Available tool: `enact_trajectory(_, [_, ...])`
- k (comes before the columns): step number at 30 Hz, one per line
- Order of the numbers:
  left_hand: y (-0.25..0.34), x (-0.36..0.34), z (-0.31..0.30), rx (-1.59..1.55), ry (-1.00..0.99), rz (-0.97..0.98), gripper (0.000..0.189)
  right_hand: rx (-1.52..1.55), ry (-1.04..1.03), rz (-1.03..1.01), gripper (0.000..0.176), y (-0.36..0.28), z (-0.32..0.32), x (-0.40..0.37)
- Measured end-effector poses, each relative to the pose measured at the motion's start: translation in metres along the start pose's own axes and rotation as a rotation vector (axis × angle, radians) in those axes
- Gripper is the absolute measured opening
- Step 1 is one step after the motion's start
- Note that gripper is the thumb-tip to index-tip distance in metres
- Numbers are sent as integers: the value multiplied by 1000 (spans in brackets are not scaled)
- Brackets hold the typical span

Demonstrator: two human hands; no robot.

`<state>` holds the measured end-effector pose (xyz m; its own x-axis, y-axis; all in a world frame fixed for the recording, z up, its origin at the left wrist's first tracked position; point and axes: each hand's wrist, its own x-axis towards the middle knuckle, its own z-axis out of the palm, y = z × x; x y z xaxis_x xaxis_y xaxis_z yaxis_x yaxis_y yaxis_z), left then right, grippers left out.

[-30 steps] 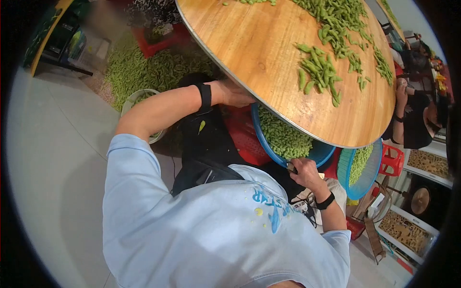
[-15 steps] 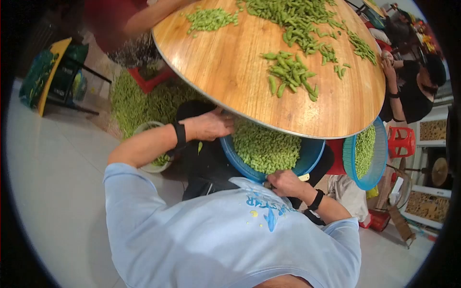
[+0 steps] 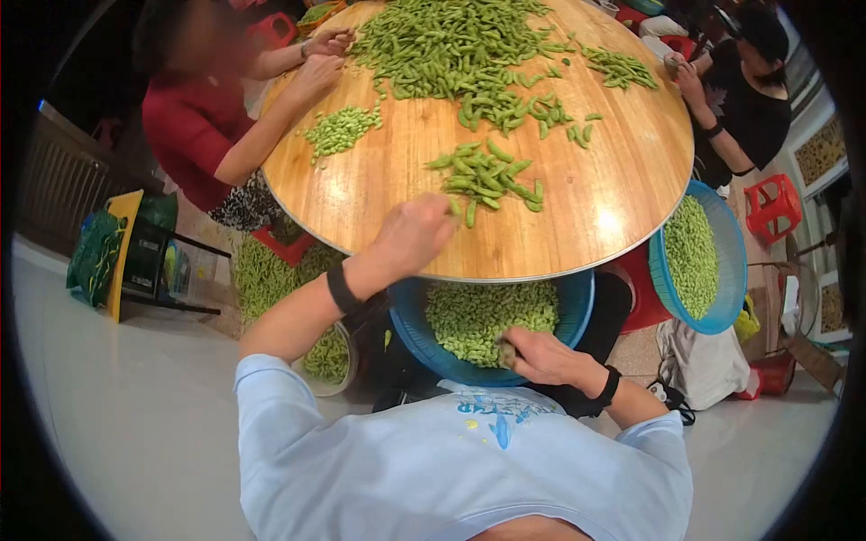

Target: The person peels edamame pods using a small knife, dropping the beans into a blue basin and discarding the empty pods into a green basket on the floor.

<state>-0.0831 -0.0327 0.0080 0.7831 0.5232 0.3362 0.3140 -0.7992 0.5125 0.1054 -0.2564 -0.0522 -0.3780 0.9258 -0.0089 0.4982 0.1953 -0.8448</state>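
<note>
My left hand [image 3: 415, 236] is over the near edge of the round wooden table [image 3: 325, 203], fingers curled together. A green edamame pod [image 3: 454, 208] shows at its fingertips, beside a small pile of pods [image 3: 487, 176]. On my lap rests a blue basket [image 3: 410, 329] holding many shelled green beans [image 3: 483, 311]. Above the basket's near side, my right hand [image 3: 546, 356] is closed. Something dark shows at its thumb, too small to make out.
A large heap of pods [image 3: 442, 45] covers the table's far side. Shelled beans [image 3: 341, 131] lie before a person in red [image 3: 194, 135]; another person in black [image 3: 749, 99] sits right. A second blue basket [image 3: 732, 270] stands right, a pale bucket [image 3: 338, 383] left.
My left hand has risen from the basket's left rim to the table's pod pile. My right hand has shifted slightly over the beans. The view has tilted up, showing more of the table.
</note>
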Motion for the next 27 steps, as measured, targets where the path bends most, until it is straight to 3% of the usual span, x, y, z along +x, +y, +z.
enact_trajectory(1, [-4, 9, 5, 119, 11, -125, 16, 76, 166, -64, 21, 11, 8, 0])
enact_trajectory(2, [-8, 15, 10, 239, 22, -252, 18, 76, 179, -65, 21, 6, 4, 1])
enact_trajectory(4, [-12, 17, 20, 302, 0, -265, 21, 784, 224, 307, 20, -9, -1, 3])
enact_trajectory(5, [-14, 17, 22, 261, 41, -260, 21, 1071, 325, 202, 23, 1, 12, 7])
enact_trajectory(6, [-15, 18, 23, 219, 80, -253, 20, 1079, 331, 196, 23, 1, 21, 11])
enact_trajectory(8, [-13, 10, 21, 171, 121, -191, 20, 1561, 450, 308, 27, -2, 34, 19])
enact_trajectory(10, [-5, -3, 21, 118, 159, -139, 20, 1545, 431, 289, 32, -6, 40, 20])
enact_trajectory(12, [25, -12, 12, -248, 45, -374, 18, 1526, 449, 214, 34, -14, 35, 22])
enact_trajectory(13, [32, -18, 14, -254, 37, -377, 18, 1485, 440, 153, 37, -16, 32, 23])
enact_trajectory(15, [46, -29, 21, -773, 58, -438, 18, 1430, 475, 158, 37, -26, 24, 30])
enact_trajectory(19, [65, -42, 33, -1114, -75, -533, 16, 1401, 423, 108, 37, -27, 9, 38])
enact_trajectory(21, [67, -43, 39, -1124, -76, -544, 16, 1466, 340, 107, 38, -32, 7, 37])
enact_trajectory(27, [62, -44, 44, -1100, -84, -587, 18, 1439, 401, 90, 43, -29, 13, 35])
